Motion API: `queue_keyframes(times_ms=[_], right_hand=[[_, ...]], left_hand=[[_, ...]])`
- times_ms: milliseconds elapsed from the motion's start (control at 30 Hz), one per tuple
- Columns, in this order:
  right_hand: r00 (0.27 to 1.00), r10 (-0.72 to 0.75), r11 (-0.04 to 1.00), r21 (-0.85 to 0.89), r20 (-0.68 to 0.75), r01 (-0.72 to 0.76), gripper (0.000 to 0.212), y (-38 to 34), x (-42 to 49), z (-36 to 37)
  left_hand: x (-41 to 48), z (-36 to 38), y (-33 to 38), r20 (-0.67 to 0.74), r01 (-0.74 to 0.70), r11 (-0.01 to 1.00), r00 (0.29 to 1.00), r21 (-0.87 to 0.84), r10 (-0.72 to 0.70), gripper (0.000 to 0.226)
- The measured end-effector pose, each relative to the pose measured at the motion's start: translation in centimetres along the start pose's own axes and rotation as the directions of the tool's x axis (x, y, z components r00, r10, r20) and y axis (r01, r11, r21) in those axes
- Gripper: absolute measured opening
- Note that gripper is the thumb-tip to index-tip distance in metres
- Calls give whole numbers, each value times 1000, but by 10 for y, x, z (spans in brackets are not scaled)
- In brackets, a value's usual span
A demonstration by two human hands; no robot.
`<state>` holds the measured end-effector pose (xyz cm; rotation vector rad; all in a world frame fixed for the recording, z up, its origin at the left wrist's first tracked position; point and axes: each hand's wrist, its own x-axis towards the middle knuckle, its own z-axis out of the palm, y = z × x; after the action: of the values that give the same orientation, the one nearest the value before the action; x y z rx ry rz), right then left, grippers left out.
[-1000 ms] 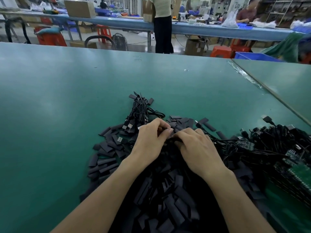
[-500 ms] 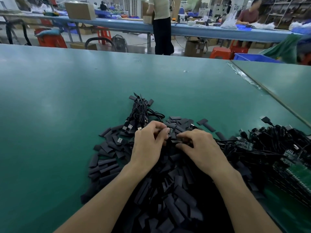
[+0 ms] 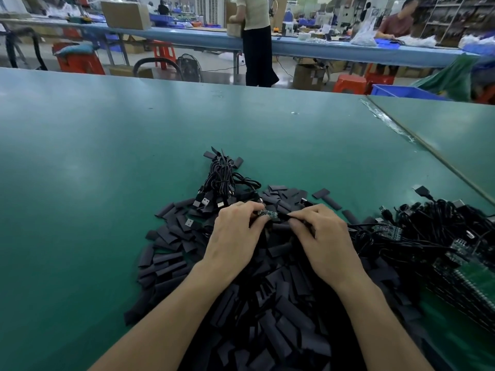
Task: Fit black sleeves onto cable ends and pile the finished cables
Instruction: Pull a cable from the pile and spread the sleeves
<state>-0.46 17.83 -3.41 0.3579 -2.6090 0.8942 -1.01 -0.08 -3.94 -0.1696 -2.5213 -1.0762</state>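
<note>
Right hand [image 3: 325, 243] now farther from left hand [image 3: 235, 236], cable end [image 3: 268, 214] between.

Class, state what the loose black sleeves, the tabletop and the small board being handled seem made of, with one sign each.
Black sleeves: probably thin plastic tubing, matte; they lie flattened and creased.
Tabletop: smooth green sheet, perhaps rubber or vinyl; soft sheen.
Small board: likely rigid circuit-board laminate, green with tiny components.

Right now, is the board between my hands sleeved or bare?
Bare, at least partly: green board shows between left hand and right hand, which pinches a black sleeve.
</note>
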Motion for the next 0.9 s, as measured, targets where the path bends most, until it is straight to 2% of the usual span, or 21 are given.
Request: queue_keyframes(times_ms=[100,200,333,500,633,800,900], right_hand=[[994,53,988,148,-91,-39,21,0,-2,-2],[990,112,957,278,-82,-85,31,0,-3,-5],[987,141,937,334,-77,-107,31,2,-3,-5],[993,119,932,346,-3,-111,23,1,-3,-5],[992,121,921,370,28,-123,25,3,-3,-4],[988,151,879,455,22,-145,31,4,-3,-4],[988,156,863,485,8,-140,31,6,-3,-4]], left_hand=[[-1,-2,0,-12,44,994,999,-99,-46,25],[-2,-3,-2,10,62,977,998,-205,-61,22],[-1,-3,-4,28,89,957,996,-277,-85,22],[-3,-1,-3,6,58,974,998,-220,-58,22],[-4,-1,-2,-15,19,986,1000,-166,-22,24],[-9,-3,8,-98,-134,980,984,147,150,20],[-9,-4,8,-92,-133,987,986,94,142,20]])
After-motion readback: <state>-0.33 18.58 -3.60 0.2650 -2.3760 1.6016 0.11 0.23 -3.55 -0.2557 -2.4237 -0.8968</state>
